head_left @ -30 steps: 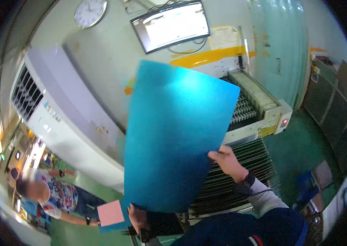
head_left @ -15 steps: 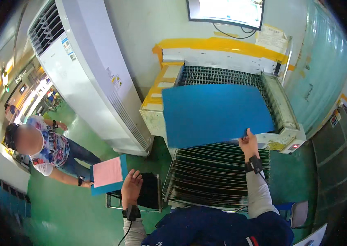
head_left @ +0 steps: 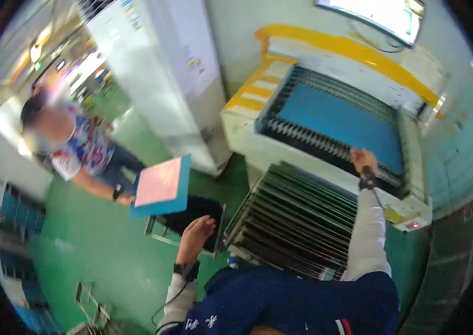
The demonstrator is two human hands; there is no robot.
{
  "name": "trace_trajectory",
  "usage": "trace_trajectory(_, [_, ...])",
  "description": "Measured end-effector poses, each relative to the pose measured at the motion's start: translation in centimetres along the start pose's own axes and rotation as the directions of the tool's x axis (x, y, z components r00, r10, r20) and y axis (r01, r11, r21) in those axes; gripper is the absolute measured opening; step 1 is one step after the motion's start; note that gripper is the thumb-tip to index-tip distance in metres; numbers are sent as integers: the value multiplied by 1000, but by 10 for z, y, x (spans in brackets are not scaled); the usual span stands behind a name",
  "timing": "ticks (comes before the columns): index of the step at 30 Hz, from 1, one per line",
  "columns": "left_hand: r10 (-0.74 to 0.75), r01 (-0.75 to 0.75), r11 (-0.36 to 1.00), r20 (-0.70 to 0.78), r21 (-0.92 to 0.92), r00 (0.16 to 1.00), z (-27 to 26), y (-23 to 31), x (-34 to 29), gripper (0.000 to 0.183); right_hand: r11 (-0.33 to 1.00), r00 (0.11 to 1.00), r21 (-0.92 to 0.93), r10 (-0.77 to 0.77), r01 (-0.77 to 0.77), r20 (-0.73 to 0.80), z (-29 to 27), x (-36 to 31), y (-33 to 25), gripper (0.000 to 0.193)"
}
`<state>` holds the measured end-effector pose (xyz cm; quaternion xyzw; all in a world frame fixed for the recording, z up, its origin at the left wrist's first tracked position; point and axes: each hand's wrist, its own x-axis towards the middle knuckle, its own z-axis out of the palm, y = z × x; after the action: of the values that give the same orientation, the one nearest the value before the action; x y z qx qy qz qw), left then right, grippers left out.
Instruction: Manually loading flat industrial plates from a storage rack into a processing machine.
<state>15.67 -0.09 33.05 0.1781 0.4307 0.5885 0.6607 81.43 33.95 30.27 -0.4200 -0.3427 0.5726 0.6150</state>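
A blue rectangular panel [head_left: 337, 114] lies flat on the rollers of a white conveyor machine [head_left: 309, 153]. Over the near rollers, by the panel's front edge, is my right hand [head_left: 365, 161]; it grips nothing I can see, its loosely bent fingers somewhat blurred. My left hand [head_left: 196, 234] is empty, fingers loosely bent and apart from the thumb, close to a dark rack on the left. Just beyond it, a person's hand [head_left: 127, 200] holds a smaller blue board [head_left: 179, 198] with a pink sheet [head_left: 158, 182] on top.
A slotted rack [head_left: 298, 218] of upright dark panels stands between me and the machine. The co-worker [head_left: 88, 148] is at the left, beside a tall white air-conditioning unit [head_left: 164, 84]. A metal frame [head_left: 94, 310] sits on the green floor at lower left. A screen [head_left: 381, 17] hangs above the machine.
The blue panel has gone from my right hand down onto the rollers, and that hand has let go. The co-worker's board is still held out near my left hand. My view has shifted.
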Motion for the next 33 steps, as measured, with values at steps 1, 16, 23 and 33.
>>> trace_trajectory(1, [-17, 18, 1000, 34, -24, 999, -6, -7, 10, 33, 978, 995, -183, -99, 101, 20, -19, 3, -3, 24])
trace_trajectory(16, [78, -182, 942, -341, -283, 937, -94, -12, -12, 85, -295, 938, -948, -279, 120, 205, 120, -2, 8, 55])
trace_trajectory(23, [372, -429, 885, -278, -182, 885, -198, -7, 51, 52, -292, 919, -937, -283, 191, 276, 119, 20, -8, 55])
trace_trajectory(33, [340, -377, 893, -183, -244, 923, -150, 21, 65, 51, 136, 857, -908, -409, 396, 312, 190, -80, 19, 28])
